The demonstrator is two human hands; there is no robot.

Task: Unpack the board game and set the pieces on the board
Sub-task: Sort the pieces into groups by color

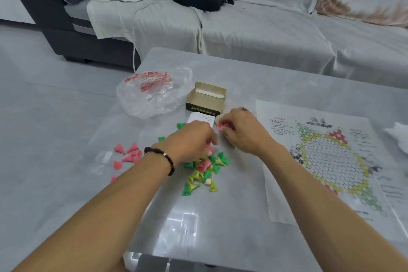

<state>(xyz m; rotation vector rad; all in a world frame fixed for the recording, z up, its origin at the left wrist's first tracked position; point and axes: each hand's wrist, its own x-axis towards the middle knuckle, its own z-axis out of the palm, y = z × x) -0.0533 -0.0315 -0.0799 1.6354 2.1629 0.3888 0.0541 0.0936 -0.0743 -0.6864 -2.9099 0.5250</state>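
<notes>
Hands sorting cone pieces beside the paper board.
Left hand pinches a pink cone from the mixed pile; right hand grips another. Careless sweeps could scatter cones.

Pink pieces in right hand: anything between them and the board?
Nothing visible. The right hand pinches pink pieces left of the board; only bare table lies between. The box sits farther back, off that path.
</notes>
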